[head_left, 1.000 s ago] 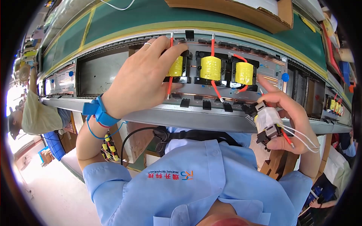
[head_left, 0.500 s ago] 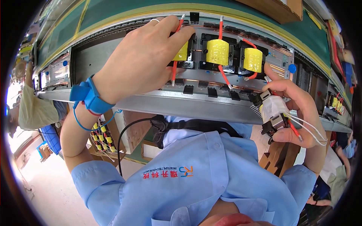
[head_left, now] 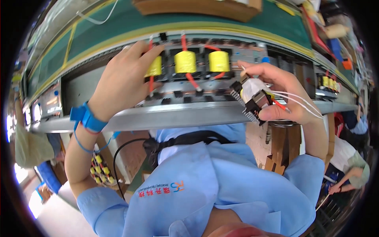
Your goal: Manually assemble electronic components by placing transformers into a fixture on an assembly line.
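Observation:
My left hand [head_left: 122,81] is closed around the leftmost yellow-wrapped transformer [head_left: 154,67], fingers at its far side and thumb at its near side. Red leads stick out of it at top and bottom. This transformer sits on a circuit board [head_left: 246,55] beside two more, a middle transformer [head_left: 185,62] and a right-hand transformer [head_left: 218,61]. To the right of the board, my right hand [head_left: 288,89] grips a loose transformer [head_left: 254,93]. That one has a black pinned base, white tape, white wires and a red lead, and is held tilted in front of the rail.
A grey metal rail [head_left: 189,117] runs along the near side of the board. Behind is a green bench surface [head_left: 106,35] with a cardboard box [head_left: 201,8]. More yellow transformers [head_left: 100,170] lie in a box below left. Other people are at both sides.
The view has shifted, so the board and both hands appear farther left. My left hand stays on the same transformer, and my right hand still holds the loose one.

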The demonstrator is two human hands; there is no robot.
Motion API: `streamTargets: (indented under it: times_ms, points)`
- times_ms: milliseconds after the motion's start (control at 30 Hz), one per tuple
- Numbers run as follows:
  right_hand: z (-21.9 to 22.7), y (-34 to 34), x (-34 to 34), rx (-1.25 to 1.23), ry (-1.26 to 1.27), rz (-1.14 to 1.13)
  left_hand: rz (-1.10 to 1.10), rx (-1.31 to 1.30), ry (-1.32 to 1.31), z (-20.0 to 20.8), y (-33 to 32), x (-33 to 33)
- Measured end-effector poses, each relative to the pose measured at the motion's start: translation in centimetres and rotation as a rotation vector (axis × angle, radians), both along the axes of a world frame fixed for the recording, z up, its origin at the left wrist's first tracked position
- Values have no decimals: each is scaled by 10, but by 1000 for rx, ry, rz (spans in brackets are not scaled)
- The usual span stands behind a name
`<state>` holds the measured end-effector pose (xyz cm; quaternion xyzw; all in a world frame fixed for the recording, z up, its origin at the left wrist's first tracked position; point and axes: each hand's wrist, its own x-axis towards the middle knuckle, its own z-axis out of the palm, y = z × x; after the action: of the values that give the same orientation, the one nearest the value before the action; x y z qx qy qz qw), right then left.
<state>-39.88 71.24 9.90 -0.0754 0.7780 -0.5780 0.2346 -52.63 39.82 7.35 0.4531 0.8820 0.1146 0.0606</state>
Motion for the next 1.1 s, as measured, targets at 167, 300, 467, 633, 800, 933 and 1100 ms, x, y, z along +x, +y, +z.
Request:
streamTargets:
  times_ms: [167,300,467,633,800,933,1100]
  points:
    - [-2,39,22,-60,214,-281,48,158,-59,-6,-6,5]
    - [-21,52,12,15,271,-287,80,212,-49,-9,-3,10]
    - [-33,58,-2,-53,201,-322,105,276,-80,-14,-2,10]
    - [-37,44,-7,100,241,-288,131,320,-128,-18,-5,9]
    - [-38,35,-16,276,362,-245,108,324,-108,-20,-6,4]
    - [-35,31,-17,404,435,-191,109,295,-128,-21,-11,1]
    - [-31,28,-18,620,471,-86,108,313,-149,-23,-12,1]
